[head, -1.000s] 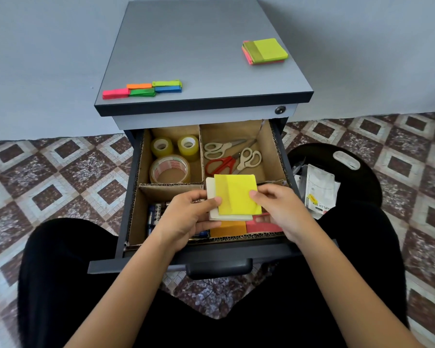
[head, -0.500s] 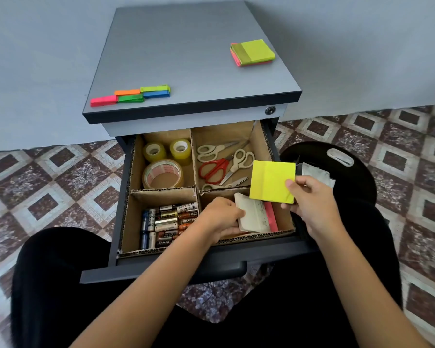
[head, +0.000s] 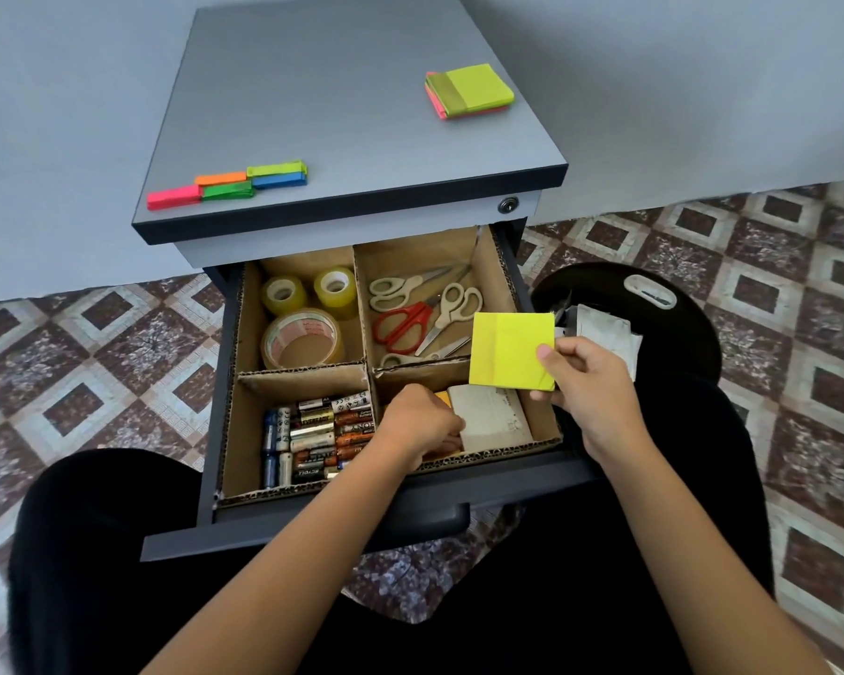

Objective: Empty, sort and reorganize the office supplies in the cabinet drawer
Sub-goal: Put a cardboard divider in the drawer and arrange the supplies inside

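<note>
Cabinet top [head: 361,114] is loaded w/ sorted sticky pads [head: 471,90]. Tape [head: 303,338], scissors [head: 405,324], batteries [head: 313,440] are left in drawer [head: 361,526]. Yellow pad [head: 507,348] is pinched by R hand [head: 590,387] above near-right compartment; remaining pads [head: 493,416] are gripped by L hand [head: 420,423].

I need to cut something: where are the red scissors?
In the head view, the red scissors lie in the far right compartment of the drawer, among beige scissors, beside the tape rolls.

Single head-worn view, close above the open drawer [head: 376,509], facing forward and down over both forearms.
</note>
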Demonstrator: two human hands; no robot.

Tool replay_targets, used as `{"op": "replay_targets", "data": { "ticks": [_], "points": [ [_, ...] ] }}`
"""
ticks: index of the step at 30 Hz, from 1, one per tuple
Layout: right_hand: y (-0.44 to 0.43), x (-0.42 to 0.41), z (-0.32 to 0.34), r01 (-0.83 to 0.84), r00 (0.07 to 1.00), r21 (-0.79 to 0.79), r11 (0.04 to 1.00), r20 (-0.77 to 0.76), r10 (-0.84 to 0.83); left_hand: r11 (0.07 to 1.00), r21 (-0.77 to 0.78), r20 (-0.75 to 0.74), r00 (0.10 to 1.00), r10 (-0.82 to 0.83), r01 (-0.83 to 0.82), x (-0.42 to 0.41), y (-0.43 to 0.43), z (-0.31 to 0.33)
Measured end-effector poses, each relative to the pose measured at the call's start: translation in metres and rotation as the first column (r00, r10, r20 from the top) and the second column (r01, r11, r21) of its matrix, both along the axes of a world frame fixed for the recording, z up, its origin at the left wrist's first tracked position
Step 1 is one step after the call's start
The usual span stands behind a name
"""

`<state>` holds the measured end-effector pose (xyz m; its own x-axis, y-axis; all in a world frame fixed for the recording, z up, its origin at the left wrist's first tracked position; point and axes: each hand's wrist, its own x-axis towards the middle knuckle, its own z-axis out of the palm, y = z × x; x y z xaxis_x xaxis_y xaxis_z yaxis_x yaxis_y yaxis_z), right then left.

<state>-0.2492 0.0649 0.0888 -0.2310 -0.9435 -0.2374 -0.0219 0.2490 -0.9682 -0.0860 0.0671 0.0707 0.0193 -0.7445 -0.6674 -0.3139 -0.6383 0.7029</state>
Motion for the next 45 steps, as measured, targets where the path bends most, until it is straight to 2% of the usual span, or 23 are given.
{"op": "replay_targets", "data": {
  "ticks": [8,18,23,26,29,31,33,37,41,45],
  "points": [
    [0.0,0.001,-0.002,0.007,1.0,-0.008,1.0,0.004,-0.007,0.978,-0.043,0.247,0.95,-0.189,0.206,-0.002,-0.007,-0.005],
    [0.001,0.001,0.0,-0.006,1.0,0.0,1.0,-0.013,0.006,0.95,-0.059,0.332,0.903,-0.273,0.308,-0.001,-0.006,-0.006],
    [0.003,0.0,0.009,-0.023,1.0,0.011,1.0,0.006,0.023,0.925,-0.089,0.389,0.868,-0.308,0.369,0.005,-0.002,0.012],
    [0.004,0.0,0.015,-0.06,0.997,0.045,0.997,-0.037,0.061,0.898,-0.161,0.329,0.88,-0.341,0.409,0.014,0.005,0.04],
    [0.005,0.004,0.02,-0.165,0.983,0.092,0.982,-0.06,0.171,0.841,-0.363,0.374,0.89,-0.262,0.401,0.035,0.018,0.068],
    [0.006,0.009,0.021,-0.249,0.966,0.129,0.96,-0.042,0.256,0.791,-0.495,0.458,0.881,-0.114,0.36,0.053,0.025,0.073],
    [0.006,0.014,0.021,-0.33,0.93,0.179,0.927,-0.105,0.351,0.742,-0.599,0.487,0.873,0.04,0.3,0.073,0.031,0.067],
    [0.005,0.029,0.015,-0.426,0.852,0.284,0.859,-0.194,0.486,0.658,-0.658,0.622,0.758,0.199,0.367,0.114,0.033,0.036],
    [0.003,0.041,0.008,-0.45,0.761,0.337,0.827,-0.34,0.552,0.698,-0.645,0.661,0.686,0.305,0.311,0.144,0.033,0.015],
    [-0.002,0.051,0.002,-0.449,0.685,0.384,0.807,-0.432,0.587,0.804,-0.569,0.654,0.689,0.312,0.176,0.148,0.028,0.011]
  ]
}}
